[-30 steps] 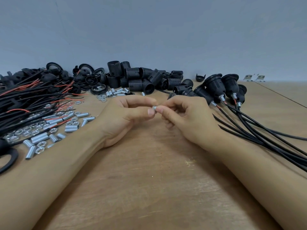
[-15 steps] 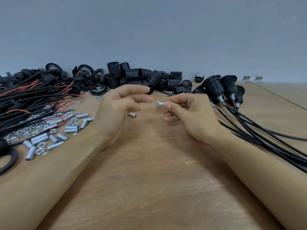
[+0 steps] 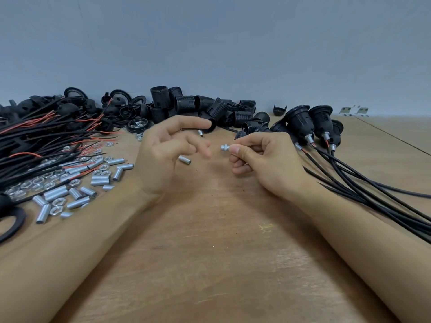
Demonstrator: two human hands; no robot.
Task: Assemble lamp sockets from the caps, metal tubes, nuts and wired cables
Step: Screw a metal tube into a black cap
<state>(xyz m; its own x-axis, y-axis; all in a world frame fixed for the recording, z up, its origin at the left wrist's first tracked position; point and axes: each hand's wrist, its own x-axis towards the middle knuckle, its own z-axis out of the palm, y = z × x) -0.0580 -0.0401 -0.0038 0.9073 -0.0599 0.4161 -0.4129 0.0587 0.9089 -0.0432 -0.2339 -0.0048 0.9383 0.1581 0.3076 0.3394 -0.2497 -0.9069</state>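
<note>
Since a second ago the hands have parted: left hand (image 3: 168,157) spread empty, right hand (image 3: 263,159) pinching a nutted metal tube (image 3: 225,147).

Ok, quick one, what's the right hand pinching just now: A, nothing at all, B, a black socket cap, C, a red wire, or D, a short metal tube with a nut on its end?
D: the right hand pinches a short metal tube with a nut between thumb and fingers, its nutted end pointing toward the open, empty left hand.
</note>
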